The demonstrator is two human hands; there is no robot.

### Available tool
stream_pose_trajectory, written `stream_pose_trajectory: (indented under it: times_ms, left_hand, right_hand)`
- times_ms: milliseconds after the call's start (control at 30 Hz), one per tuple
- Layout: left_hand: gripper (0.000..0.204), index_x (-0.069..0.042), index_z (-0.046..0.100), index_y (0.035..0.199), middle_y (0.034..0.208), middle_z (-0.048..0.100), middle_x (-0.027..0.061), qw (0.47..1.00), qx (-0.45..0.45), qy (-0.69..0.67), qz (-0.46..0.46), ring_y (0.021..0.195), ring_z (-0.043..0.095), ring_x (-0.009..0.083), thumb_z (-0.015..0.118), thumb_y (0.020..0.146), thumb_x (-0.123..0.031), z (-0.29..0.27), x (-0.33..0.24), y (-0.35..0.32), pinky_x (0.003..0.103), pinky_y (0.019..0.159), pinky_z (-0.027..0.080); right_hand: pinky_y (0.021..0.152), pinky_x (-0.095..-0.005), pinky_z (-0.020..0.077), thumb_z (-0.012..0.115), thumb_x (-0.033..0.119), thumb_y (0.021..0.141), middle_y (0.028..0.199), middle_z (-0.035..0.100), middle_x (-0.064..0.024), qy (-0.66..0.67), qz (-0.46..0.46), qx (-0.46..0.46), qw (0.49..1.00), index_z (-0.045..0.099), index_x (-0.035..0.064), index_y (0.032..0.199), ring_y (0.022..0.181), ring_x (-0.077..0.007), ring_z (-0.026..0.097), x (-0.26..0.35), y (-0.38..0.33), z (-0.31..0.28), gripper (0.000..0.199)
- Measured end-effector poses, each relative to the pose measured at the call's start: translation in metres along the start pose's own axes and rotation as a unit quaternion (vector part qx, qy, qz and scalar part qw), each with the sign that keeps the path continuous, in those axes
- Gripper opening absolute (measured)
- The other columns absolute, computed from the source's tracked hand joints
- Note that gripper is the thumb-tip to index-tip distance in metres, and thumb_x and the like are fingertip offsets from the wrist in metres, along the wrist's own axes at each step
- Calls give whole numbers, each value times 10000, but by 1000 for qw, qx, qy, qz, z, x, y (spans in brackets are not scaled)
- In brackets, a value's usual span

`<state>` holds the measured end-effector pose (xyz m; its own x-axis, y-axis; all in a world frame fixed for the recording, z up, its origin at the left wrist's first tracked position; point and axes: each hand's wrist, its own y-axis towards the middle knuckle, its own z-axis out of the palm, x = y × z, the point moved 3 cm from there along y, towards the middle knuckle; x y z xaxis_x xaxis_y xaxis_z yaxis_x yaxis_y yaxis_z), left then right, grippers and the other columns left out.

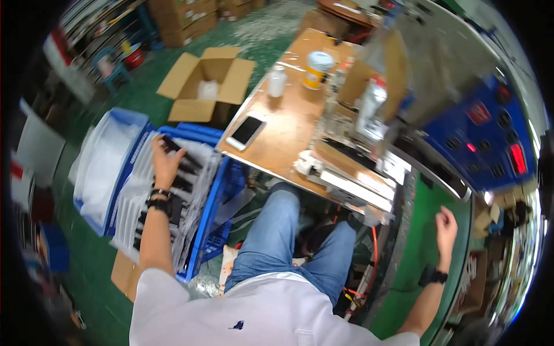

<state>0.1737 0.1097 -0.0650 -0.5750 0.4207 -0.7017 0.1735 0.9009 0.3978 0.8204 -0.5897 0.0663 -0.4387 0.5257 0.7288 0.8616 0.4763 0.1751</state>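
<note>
My left hand (165, 161) reaches down into a blue crate (214, 193) on the floor at my left and closes on a black part (171, 144) lying on clear plastic bags (196, 173). More black parts show in the bags under my forearm. My right hand (446, 228) hangs in the air at the right, fingers loosely curled and holding nothing, over a green surface (427, 213) beside a metal machine edge. Both wrists carry dark bands.
A wooden table (288, 124) ahead holds a white phone (245, 132), a white bottle (277, 81), a yellow-banded can (317, 69) and a metal fixture (352, 173). An open cardboard box (205, 83) stands on the green floor. A blue control panel (485, 138) is at right.
</note>
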Motion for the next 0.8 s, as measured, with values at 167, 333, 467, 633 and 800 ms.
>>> stream_pose_trajectory:
  times_ms: [167, 333, 467, 633, 800]
  left_hand:
    - [720, -69, 345, 1582, 1164, 654, 123, 963, -50, -264, -32, 1035, 639, 173, 699, 963, 32, 28, -54, -23, 313, 883, 530]
    - [609, -34, 398, 1564, 1202, 640, 78, 912, -6, -404, -71, 1029, 618, 154, 660, 1014, -26, 42, -145, -25, 269, 892, 503]
    - [558, -8, 437, 1545, 1167, 641, 44, 901, 152, -407, -2, 965, 590, 135, 633, 1024, -40, 60, -264, -43, 252, 856, 490]
    - [502, 6, 551, 1458, 1149, 640, 129, 878, 142, -139, 436, 1001, 642, 276, 624, 961, 28, 56, -392, -72, 350, 877, 521]
    - [480, -39, 605, 1429, 1204, 654, 184, 817, 297, -127, 478, 1062, 650, 382, 665, 953, -45, 99, -453, -95, 442, 933, 532]
  right_hand:
    - [820, -240, 536, 756, 144, 996, 1019, 695, -20, 9, -122, 81, 989, 685, 11, 1365, 895, -83, 633, 160, -1, 89, 399]
    - [755, -297, 531, 804, 319, 950, 949, 745, -74, -26, -85, 215, 973, 689, 20, 1362, 850, -112, 650, 250, 2, 135, 522]
    - [706, -321, 516, 788, 354, 966, 860, 717, -75, -63, -192, 196, 960, 700, 28, 1332, 803, -146, 653, 251, 11, 157, 497]
    - [692, -324, 514, 786, 338, 975, 813, 671, -88, -128, -292, 93, 943, 723, 25, 1262, 776, -162, 643, 264, -5, 130, 430]
    - [713, -326, 540, 787, 235, 952, 957, 693, -133, -90, -217, 34, 971, 741, 6, 1135, 768, -201, 675, 197, -14, 71, 297]
